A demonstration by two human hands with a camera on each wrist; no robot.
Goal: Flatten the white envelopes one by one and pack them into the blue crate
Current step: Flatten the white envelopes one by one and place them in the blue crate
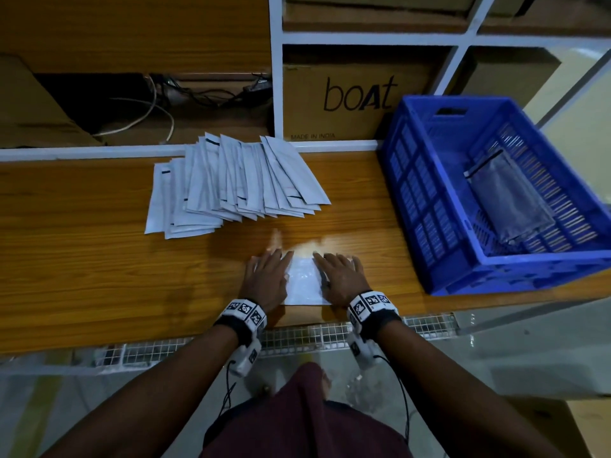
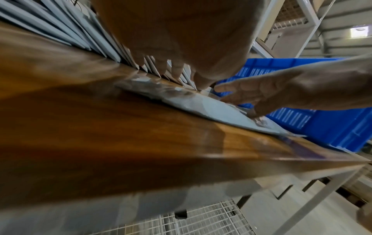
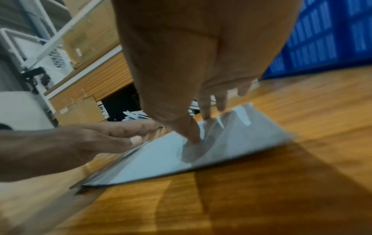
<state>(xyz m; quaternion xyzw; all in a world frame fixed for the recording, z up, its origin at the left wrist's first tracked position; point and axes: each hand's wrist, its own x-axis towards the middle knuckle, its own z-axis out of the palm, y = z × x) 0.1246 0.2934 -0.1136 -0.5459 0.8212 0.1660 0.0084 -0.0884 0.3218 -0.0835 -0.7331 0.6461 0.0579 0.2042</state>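
Forearms with marker-printed wrist bands [image 1: 243,313] are reaching forward over the worktop [image 1: 82,266]. Left hand [image 1: 266,279] is lying flat, fingers straight and spread, pressing the left side of a single white envelope [image 1: 304,282]. Right hand [image 1: 340,277] is pressing the envelope's right side the same way, fingers extended, thumb [image 3: 191,133] bearing down on the paper. Envelope is lying near the front edge of the worktop, between both palms. Fanned pile of white envelopes [image 1: 238,186] is sitting farther back, left of centre, well apart from the hands. Blue crate [image 1: 496,193] is standing at the right, holding one packed envelope [image 1: 509,200] on its floor. Cardboard box [image 1: 357,97] printed "boAt" is resting on the shelf behind.
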